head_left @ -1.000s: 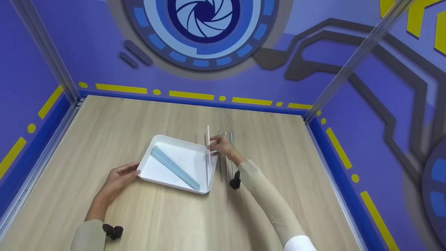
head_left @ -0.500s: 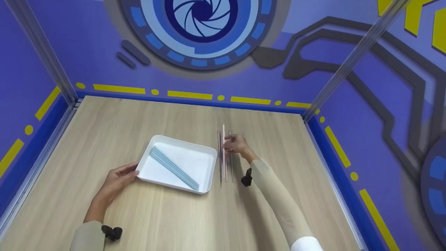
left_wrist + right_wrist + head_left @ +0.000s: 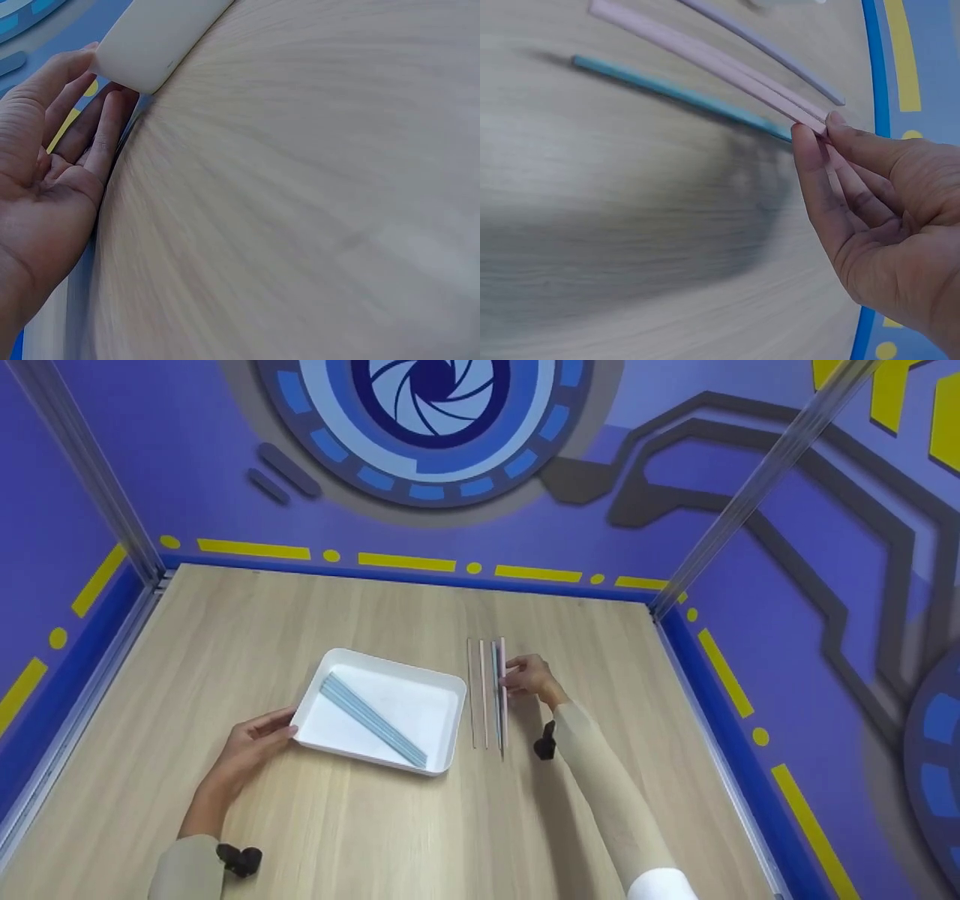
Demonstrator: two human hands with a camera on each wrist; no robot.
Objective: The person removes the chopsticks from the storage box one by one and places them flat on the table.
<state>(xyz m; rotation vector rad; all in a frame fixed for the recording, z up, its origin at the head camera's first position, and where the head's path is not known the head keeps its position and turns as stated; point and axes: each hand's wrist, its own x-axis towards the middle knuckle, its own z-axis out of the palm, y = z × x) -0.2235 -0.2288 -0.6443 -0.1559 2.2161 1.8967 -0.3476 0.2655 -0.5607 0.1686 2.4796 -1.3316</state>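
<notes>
A white tray holds a bundle of pale blue chopsticks, lying diagonally. My left hand grips its left corner, thumb at the rim and fingers behind; the left wrist view shows this hand at the tray's corner. To the right of the tray, my right hand pinches a pink chopstick between thumb and fingertips. Beside it lie a lilac-grey chopstick, another pink chopstick and a teal chopstick, roughly parallel. In the right wrist view the held chopstick overlaps the other pink one.
Everything rests on a light wooden tabletop. A blue back wall and side walls with metal corner posts enclose the table. Bare wood lies right of the chopsticks and in front of the tray.
My right hand has carried the pink chopstick rightward from over the tray's right edge, past the other loose chopsticks, to their right side. The left hand and tray stay put.
</notes>
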